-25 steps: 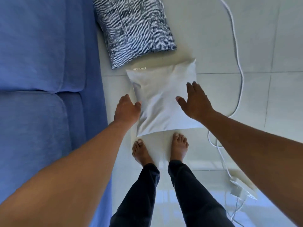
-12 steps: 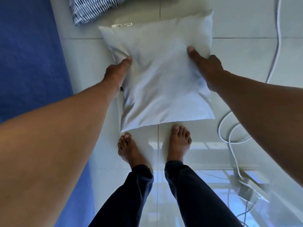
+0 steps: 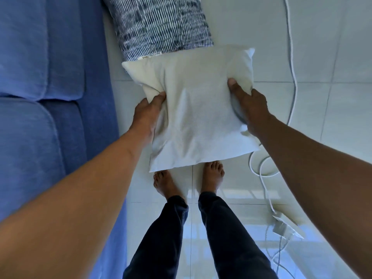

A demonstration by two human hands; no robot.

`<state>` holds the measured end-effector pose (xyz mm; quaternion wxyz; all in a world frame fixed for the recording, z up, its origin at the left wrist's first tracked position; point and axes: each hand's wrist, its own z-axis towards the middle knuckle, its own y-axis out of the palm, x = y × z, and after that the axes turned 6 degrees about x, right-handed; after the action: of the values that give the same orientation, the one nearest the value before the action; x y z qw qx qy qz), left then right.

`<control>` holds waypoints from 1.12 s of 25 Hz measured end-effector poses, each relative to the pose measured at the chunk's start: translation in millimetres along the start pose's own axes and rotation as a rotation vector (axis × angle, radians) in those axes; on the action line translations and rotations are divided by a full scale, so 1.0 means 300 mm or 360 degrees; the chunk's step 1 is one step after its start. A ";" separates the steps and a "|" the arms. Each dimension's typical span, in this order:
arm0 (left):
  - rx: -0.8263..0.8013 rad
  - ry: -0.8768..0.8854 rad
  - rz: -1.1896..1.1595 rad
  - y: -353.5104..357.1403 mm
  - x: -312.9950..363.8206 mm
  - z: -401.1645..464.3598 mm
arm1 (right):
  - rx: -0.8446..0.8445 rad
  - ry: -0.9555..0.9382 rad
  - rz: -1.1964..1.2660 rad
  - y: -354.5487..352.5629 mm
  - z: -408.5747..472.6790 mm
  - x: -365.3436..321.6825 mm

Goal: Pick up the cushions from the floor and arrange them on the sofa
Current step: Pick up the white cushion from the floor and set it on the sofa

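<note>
A plain white cushion (image 3: 197, 109) is held in front of me above the tiled floor. My left hand (image 3: 148, 111) grips its left edge, thumb pressed into the fabric. My right hand (image 3: 248, 105) grips its right edge the same way. Beyond it a dark blue and white patterned cushion (image 3: 161, 23) lies on the floor beside the sofa, its near edge hidden by the white cushion. The blue sofa (image 3: 40, 77) fills the left side, with two seat cushions showing.
A white cable (image 3: 291, 57) runs down the floor on the right, loops near my right foot and ends at a white power adapter (image 3: 285, 226). My bare feet (image 3: 189, 182) stand on the glossy tiles just below the held cushion.
My hands went from hovering over the white cushion to gripping both its sides. The cushion has come up from the floor and now hides part of the patterned cushion.
</note>
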<state>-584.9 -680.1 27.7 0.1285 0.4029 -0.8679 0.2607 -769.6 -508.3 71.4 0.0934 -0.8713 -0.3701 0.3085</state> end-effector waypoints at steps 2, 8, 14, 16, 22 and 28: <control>0.0004 0.0077 0.0006 -0.074 0.065 -0.149 | 0.0003 -0.0034 0.0009 -0.045 -0.110 -0.082; 0.0013 0.0274 -0.0053 -0.341 0.244 -0.575 | -0.0052 -0.0160 0.0135 -0.189 -0.476 -0.281; 0.0133 0.0441 -0.0268 -0.588 0.328 -0.949 | -0.0137 -0.0333 0.0260 -0.249 -0.836 -0.428; 0.0192 0.0430 -0.0325 -0.648 0.328 -1.036 | -0.0214 -0.0324 0.0259 -0.245 -0.917 -0.450; 0.0482 0.0394 -0.0606 -0.928 0.237 -1.290 | -0.0660 -0.0331 0.0058 -0.176 -1.188 -0.564; 0.0675 0.0267 -0.1048 -1.224 0.038 -1.392 | -0.0916 -0.0527 -0.0218 0.113 -1.445 -0.675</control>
<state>-305.3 -653.1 507.8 0.1897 0.6544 -0.6057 0.4109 -595.1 -646.0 496.6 -0.1974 -0.7731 -0.5097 0.3218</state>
